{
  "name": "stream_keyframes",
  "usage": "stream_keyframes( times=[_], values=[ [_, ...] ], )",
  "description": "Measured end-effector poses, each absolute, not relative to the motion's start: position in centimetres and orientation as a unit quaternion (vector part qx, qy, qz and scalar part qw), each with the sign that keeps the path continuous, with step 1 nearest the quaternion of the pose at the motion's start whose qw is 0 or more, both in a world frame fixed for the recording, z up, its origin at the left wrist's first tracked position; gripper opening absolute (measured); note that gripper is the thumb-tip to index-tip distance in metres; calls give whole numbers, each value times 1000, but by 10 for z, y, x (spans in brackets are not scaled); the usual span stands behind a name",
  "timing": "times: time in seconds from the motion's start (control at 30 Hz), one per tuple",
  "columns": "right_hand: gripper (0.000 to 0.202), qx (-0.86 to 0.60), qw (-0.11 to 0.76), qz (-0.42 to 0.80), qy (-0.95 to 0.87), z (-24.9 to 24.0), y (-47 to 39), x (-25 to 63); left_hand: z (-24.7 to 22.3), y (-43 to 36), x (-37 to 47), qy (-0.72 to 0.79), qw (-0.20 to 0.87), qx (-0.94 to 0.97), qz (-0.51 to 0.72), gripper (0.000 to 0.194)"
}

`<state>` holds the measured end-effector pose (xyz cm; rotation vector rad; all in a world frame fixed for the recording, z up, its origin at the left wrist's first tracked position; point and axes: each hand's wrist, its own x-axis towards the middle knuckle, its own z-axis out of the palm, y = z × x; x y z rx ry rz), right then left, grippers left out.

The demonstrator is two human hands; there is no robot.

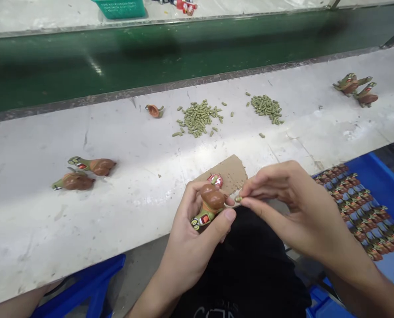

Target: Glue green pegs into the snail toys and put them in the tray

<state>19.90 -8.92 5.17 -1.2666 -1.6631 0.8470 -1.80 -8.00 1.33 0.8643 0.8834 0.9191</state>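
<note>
My left hand [197, 238] is wrapped round a brown and green figurine [212, 198], its yellow-eyed face pointing down and to the left. Between the thumb and index finger of my right hand [289, 212] is a small green piece [238, 199], just right of the figurine and apart from it. Beyond my left hand lies a piece of cardboard [233, 172] with a red and white round item [216, 179] on it. Two heaps of small green pieces, one in the middle [198, 118] and one to its right [266, 108], lie on the white table [133, 212].
Two figurines [102, 166] lie at the left. A small brown and green part [154, 111] sits near the back edge, and more figurines [347, 84] stand at the far right. Rows of figurines fill a blue crate [387, 176] at the right. A green basket [122, 8] is beyond.
</note>
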Motion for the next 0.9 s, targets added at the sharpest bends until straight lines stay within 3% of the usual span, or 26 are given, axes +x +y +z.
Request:
stream_keyframes(
  times=[0.17,0.33,0.53,0.9],
  values=[
    [24,-503,412,351,-674,51,-103,193,17,-79,-11,395,713,388,431,24],
    [23,-515,477,438,-561,42,-101,189,13,-84,-10,425,666,397,468,22],
    [11,-500,490,530,-478,32,-93,178,6,-87,-7,429,637,401,499,22],
    [12,-532,417,493,-548,33,-88,180,5,-91,-18,493,517,501,490,35]
  ],
)
